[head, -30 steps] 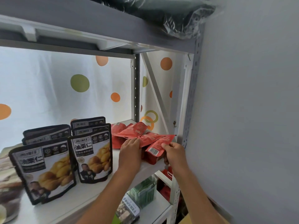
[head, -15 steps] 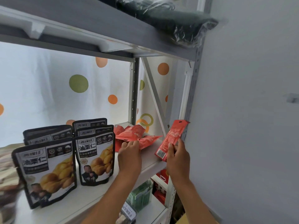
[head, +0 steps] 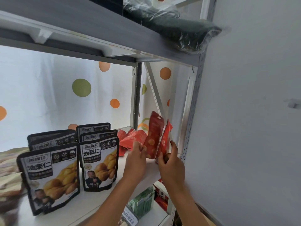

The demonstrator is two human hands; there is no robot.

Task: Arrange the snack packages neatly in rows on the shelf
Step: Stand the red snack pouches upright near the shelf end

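Two red snack packets stand upright at the right end of the white shelf (head: 97, 198). My left hand (head: 136, 159) grips the lower edge of the taller red packet (head: 154, 137). My right hand (head: 171, 162) pinches the second red packet (head: 165, 141) just beside it. More red packets (head: 130, 139) lie in a loose pile behind my left hand. Left of them, black chestnut pouches (head: 99, 162) stand in two rows, with the front left pouch (head: 50, 180) nearest me.
A grey upper shelf (head: 97, 30) hangs overhead with a dark plastic-wrapped bundle (head: 179, 28) on it. The perforated shelf post (head: 193, 101) and a grey wall (head: 252, 128) close off the right. A lower shelf holds green boxes (head: 143, 203) and red boxes (head: 162, 198).
My left hand left the pile and lifted a second red packet upright. My right hand brought its packet in from the post, so both packets now stand side by side.
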